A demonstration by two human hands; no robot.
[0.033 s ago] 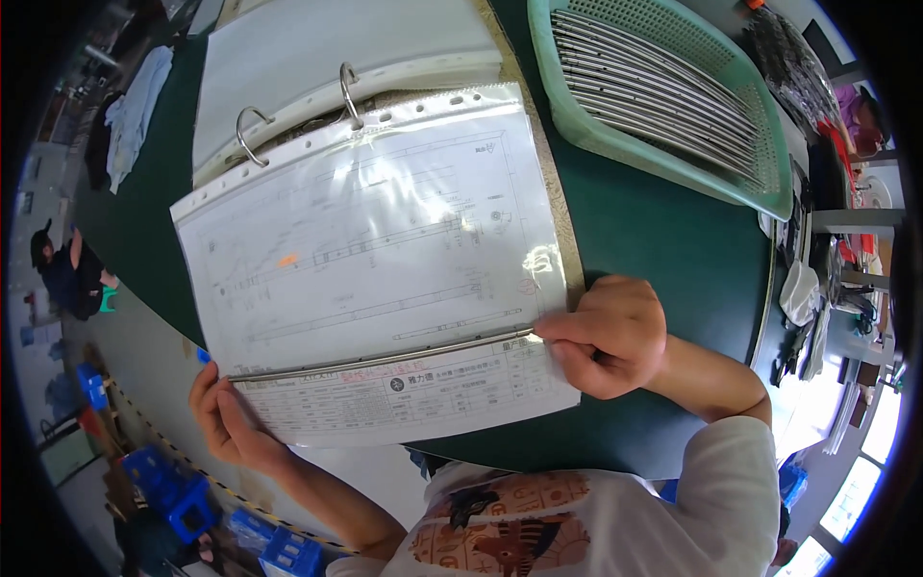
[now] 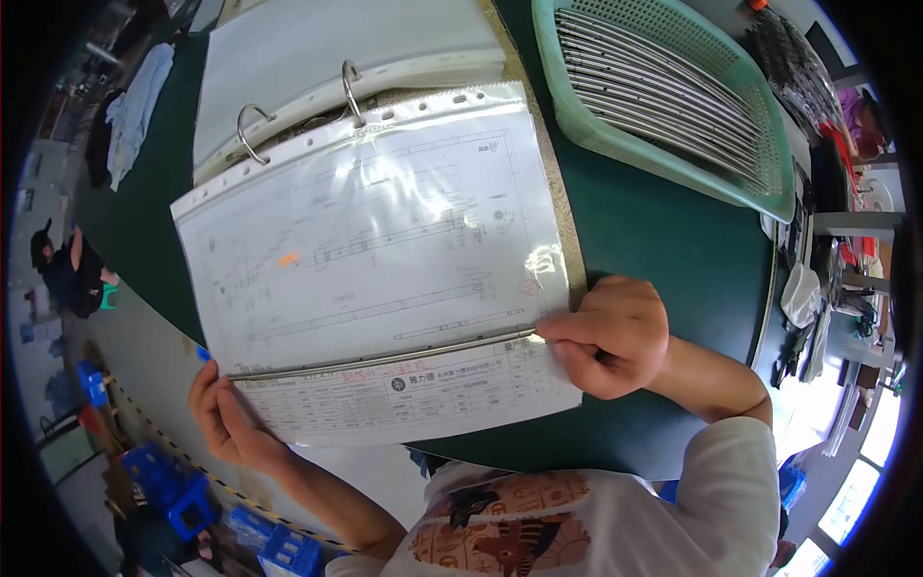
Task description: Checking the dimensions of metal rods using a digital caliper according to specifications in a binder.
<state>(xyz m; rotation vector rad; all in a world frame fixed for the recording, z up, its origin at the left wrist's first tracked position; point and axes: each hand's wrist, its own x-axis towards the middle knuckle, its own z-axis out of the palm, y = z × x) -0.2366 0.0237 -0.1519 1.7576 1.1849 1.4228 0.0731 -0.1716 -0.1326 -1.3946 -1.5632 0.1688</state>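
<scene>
Left hand (image 2: 236, 423) pinches the near-side left end of a thin metal rod (image 2: 385, 365), which spans the lower part of a sleeved drawing (image 2: 375, 231); contact with the sleeve cannot be confirmed. Right hand (image 2: 615, 337) pinches the opposite end between thumb and forefinger, remaining fingers curled. Light, even grip at both tips is advisable, keeping the rod unbent, its length uncovered and away from the green basket (image 2: 654, 161).

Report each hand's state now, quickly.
Left hand: closed, fingers at the left end of the thin metal rod; exact grip unclear.
Right hand: closed, pinching the rod's right end.
</scene>
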